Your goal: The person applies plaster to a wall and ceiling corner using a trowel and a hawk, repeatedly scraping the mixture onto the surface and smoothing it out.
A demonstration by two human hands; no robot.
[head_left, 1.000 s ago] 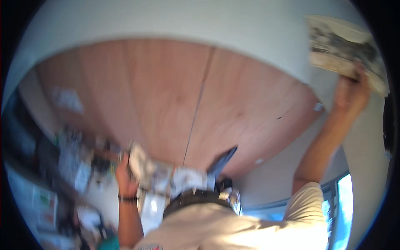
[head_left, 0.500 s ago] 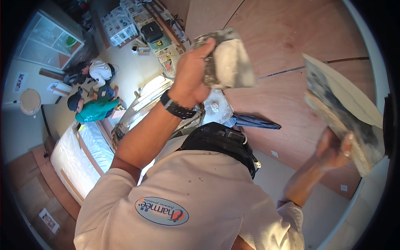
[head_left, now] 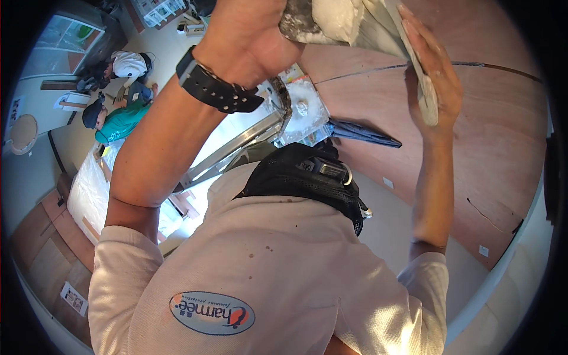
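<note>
My left hand (head_left: pixel 260 50), with a black watch strap on its wrist, is closed on a flat, putty-smeared plate at the top of the view. A thick lump of off-white putty (head_left: pixel 334 21) lies on that plate. My right hand (head_left: pixel 441 80) grips a broad flat putty spreader (head_left: pixel 427 97), seen nearly edge-on, its fingers laid along the back. The spreader's upper end meets or overlaps the right side of the putty plate; whether they touch I cannot tell. Part of the left hand's fingers lies beyond the top edge.
Large reddish-brown wood panels (head_left: pixel 473 130) fill the right side. Below me stands a metal ladder-like frame (head_left: pixel 248 142) beside a paper-covered surface (head_left: pixel 307 106). A folded dark umbrella-like item (head_left: pixel 367 133) leans nearby. Two people (head_left: pixel 121 118) crouch at the left, near a plastic-wrapped piece (head_left: pixel 89 195).
My left hand has risen toward the top edge with the putty plate. My right hand has swung inward and up, bringing the spreader from the far right to the plate.
</note>
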